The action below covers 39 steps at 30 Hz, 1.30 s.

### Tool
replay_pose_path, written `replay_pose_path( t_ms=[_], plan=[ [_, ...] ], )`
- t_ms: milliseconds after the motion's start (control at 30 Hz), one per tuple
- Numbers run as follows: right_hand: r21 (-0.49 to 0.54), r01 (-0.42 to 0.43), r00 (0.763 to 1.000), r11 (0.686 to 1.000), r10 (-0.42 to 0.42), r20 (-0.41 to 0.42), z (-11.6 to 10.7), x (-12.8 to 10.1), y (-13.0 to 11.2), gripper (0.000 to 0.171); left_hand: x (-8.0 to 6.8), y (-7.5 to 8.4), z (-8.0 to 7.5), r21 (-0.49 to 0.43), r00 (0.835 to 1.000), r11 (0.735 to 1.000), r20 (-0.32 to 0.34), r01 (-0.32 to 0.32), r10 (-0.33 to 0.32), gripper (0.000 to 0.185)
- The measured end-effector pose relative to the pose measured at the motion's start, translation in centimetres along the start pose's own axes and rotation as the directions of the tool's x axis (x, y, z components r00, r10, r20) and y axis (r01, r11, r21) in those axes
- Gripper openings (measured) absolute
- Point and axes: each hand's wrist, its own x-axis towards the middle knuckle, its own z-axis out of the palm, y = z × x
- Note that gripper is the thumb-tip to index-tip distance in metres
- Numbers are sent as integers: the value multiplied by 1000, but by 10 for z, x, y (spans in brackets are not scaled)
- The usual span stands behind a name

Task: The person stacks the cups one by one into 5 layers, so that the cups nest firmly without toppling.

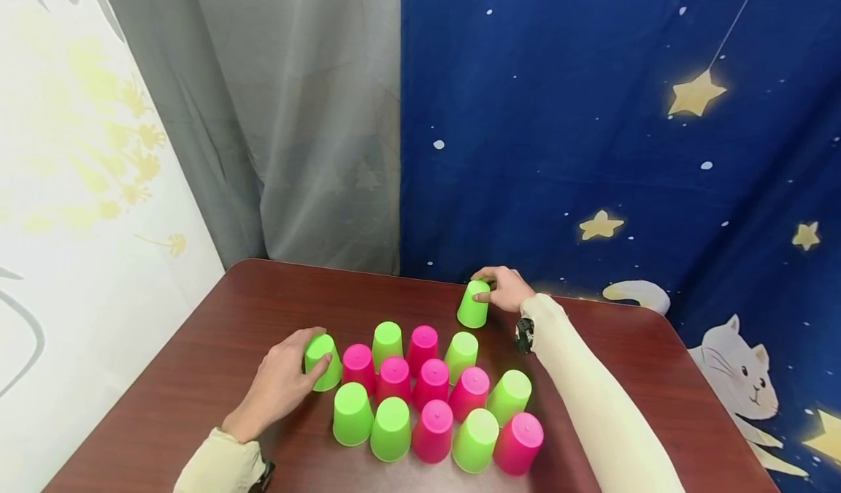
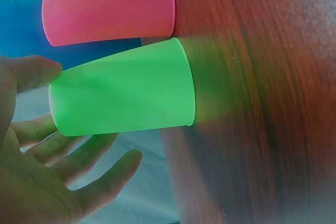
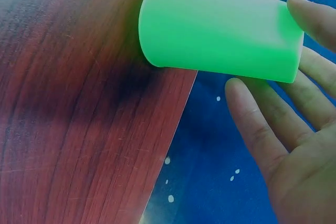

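Observation:
On the left of the table, my left hand (image 1: pixel 284 372) holds an upside-down green plastic cup (image 1: pixel 320 365) near its closed end. The left wrist view shows the thumb on one side of this cup (image 2: pixel 123 90) and the fingers spread along the other. Farther back, my right hand (image 1: pixel 509 290) grips a second upside-down green cup (image 1: pixel 471 312) by its upper part. In the right wrist view, thumb and fingers straddle that cup's (image 3: pixel 220 30) narrow end, its wide rim close to the tabletop.
Several upside-down green and pink cups stand in rows between the hands, among them a pink cup (image 1: pixel 358 367) beside the left one and a green cup (image 1: pixel 462 354) before the right. The brown table (image 1: pixel 263 296) ends at grey (image 1: pixel 328 150) and blue curtains (image 1: pixel 525 150).

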Motion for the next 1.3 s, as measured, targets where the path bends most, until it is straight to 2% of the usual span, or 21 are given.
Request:
replay_pose_path(
  t_ms=[100,333,633,1300],
  plan=[
    [0,-18,1000,1000,18,-11,1,5,1,41,0,0,0,2,1000,1000,2,-3,3,41],
    [-73,-38,999,997,37,-16,4,19,6,41,1,-1,0,-1,1000,1000,3,-7,7,40],
    [-55,-123,992,991,122,-18,4,29,-2,45,1,-1,-1,0,1000,1000,14,-8,8,40],
    [-46,-142,989,989,140,-51,19,43,-6,43,1,-4,3,9,1000,1000,2,-29,29,40]
  ],
)
